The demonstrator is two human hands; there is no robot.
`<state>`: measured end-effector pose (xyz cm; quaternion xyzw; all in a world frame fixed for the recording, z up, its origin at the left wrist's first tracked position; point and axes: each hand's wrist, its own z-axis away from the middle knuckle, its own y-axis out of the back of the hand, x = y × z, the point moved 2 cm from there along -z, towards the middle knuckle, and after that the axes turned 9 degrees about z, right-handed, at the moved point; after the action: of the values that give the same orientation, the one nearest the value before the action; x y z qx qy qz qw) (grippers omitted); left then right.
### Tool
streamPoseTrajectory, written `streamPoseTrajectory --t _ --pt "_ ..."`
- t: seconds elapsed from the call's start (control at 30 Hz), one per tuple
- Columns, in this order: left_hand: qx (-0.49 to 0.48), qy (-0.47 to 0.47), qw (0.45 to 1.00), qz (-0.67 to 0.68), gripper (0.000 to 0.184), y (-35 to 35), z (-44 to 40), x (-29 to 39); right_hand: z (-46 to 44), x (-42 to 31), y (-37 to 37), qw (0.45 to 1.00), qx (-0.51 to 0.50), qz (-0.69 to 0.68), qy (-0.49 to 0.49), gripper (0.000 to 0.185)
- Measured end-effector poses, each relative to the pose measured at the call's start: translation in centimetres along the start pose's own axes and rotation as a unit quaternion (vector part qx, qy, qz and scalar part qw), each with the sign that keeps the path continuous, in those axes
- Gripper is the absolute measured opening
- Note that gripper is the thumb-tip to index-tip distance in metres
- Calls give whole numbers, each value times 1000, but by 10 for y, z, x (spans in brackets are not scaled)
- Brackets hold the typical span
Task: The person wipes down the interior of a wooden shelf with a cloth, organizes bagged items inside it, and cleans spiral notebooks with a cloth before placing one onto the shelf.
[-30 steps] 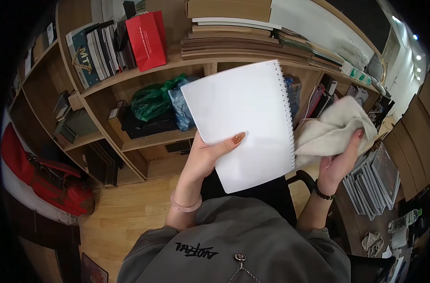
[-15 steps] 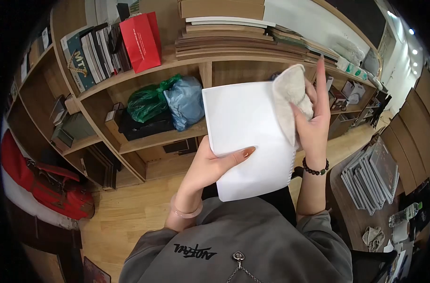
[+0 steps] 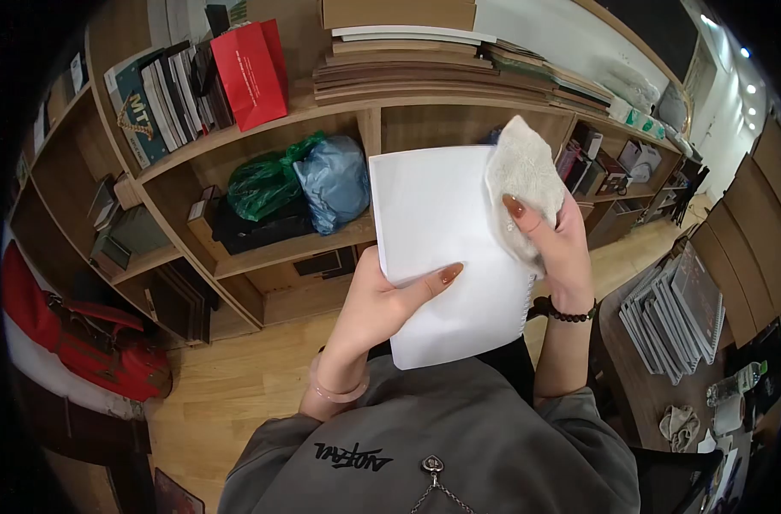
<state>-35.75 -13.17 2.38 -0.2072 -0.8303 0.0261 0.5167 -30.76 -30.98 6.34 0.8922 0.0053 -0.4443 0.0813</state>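
Note:
A spiral-bound notebook (image 3: 437, 206) with a blank white page facing me is held up before my chest, its coil along the right edge. My left hand (image 3: 382, 300) grips its lower left side, thumb flat across the page and the other fingers hidden behind. A cream cloth (image 3: 523, 176) lies over the notebook's upper right edge. Closed on that cloth is my right hand (image 3: 562, 248), its thumb pressing the front and its other fingers mostly hidden behind.
Wooden shelves (image 3: 339, 103) ahead hold books, a red paper bag (image 3: 251, 73) and plastic bags (image 3: 332, 184). On the desk at right are stacked spiral notebooks (image 3: 673, 313), a crumpled cloth (image 3: 680, 427) and a bottle (image 3: 737, 384). A red bag (image 3: 107, 343) sits at left.
My right thumb has come down over the front of the cloth, and my raised fingers have folded behind it. The cloth now lies flatter at the notebook's edge. My left hand keeps its grip.

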Motion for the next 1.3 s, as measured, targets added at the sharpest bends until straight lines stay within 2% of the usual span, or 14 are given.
streamPoseTrajectory --t 0.17,0.27,0.37,0.43,0.53,0.6,0.7,0.8,0.83,0.9,0.97,1.03,1.13,1.3 --pt "-24 8 1000 -14 19 7 -4 -1 -4 0 1 996 30 77 41 37" --pt "-18 25 999 -7 20 8 -4 -5 -7 2 2 971 194 90 -104 38" --pt "21 51 998 30 23 9 -8 -9 -23 17 32 957 223 142 -119 35" --pt "61 81 990 100 26 13 -12 -14 -29 3 53 942 333 48 13 34" --pt "89 103 983 122 29 15 -17 -30 -32 -37 59 929 357 -57 78 36" --pt "96 109 985 98 33 14 -21 -40 -37 -63 47 961 225 -28 158 37" --pt "102 179 972 114 35 5 -24 -49 -59 -76 31 980 131 -47 143 24" --pt "88 212 963 144 37 -2 -25 -53 -86 -78 27 941 237 216 108 29" --pt "76 215 960 162 37 -2 -23 -53 -85 -71 23 940 238 217 109 29" --pt "66 217 957 180 38 -2 -19 -49 -78 -41 11 913 219 203 278 30" --pt "97 178 957 210 37 -1 -18 -36 -53 -8 -1 944 -5 228 237 37" --pt "120 154 954 227 37 6 -16 -33 -6 -22 -26 790 -150 509 307 42" --pt "103 64 962 243 39 19 -15 -41 21 -19 -31 837 -181 433 282 43" --pt "137 61 967 207 44 13 -21 -28 33 -2 -22 805 -240 370 397 48"
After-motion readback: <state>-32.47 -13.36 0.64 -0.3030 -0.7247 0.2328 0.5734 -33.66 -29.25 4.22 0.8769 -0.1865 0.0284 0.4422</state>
